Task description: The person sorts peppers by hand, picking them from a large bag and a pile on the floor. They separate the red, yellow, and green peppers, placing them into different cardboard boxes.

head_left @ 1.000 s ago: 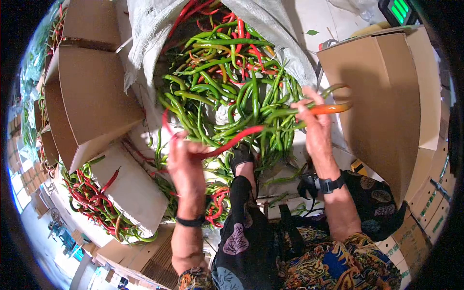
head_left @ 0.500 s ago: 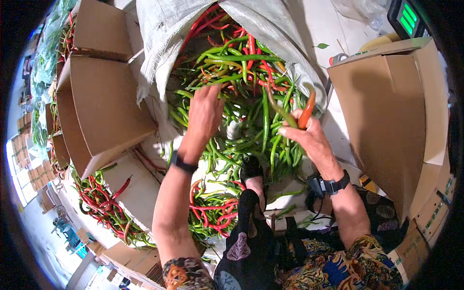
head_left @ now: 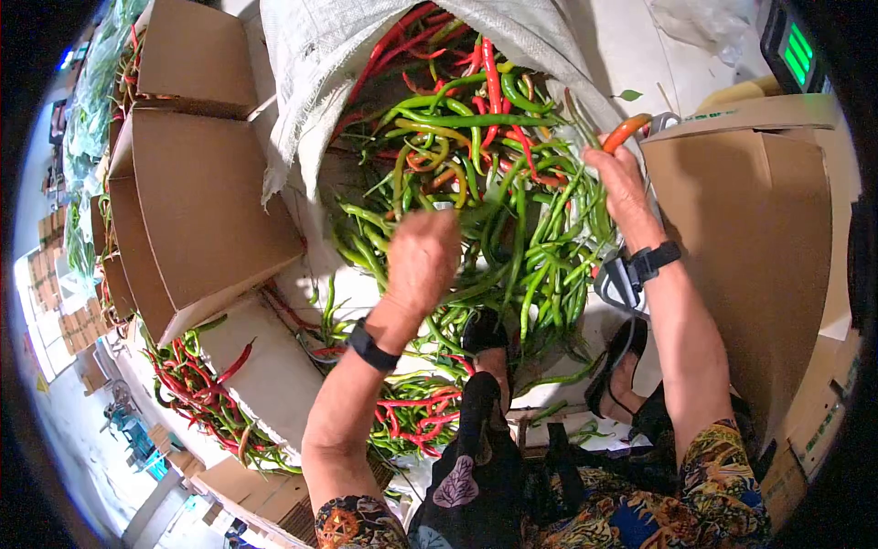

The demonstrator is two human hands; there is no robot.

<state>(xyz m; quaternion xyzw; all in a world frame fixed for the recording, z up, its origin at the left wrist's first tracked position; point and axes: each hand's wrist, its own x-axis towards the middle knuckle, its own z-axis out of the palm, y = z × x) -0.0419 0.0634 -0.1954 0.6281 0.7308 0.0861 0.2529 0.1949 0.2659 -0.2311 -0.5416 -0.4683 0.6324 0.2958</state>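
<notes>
My right hand (head_left: 626, 188) is closed around chili peppers at the right side of the sack mouth. An orange-red chili pepper (head_left: 627, 132) sticks out above its fingers, and a slim greenish one (head_left: 580, 119) points up beside it. Over the heap of mostly green chili peppers (head_left: 549, 274), my left hand (head_left: 424, 261) is curled and blurred by motion. Its fingertips are turned down and away, so what they hold is hidden. Red and green chili peppers (head_left: 457, 105) spill from an open white woven sack (head_left: 311, 55) in front of me.
Open cardboard boxes stand on the left (head_left: 197, 201) and right (head_left: 750, 238). More red and green peppers (head_left: 206, 393) lie at lower left, and another pile (head_left: 416, 412) by my feet. A device with a green-lit display (head_left: 797, 50) is at upper right.
My right hand has moved right and away from me, carrying the peppers toward the right box. My left hand has moved right and closer to me over the heap. The view has shifted slightly.
</notes>
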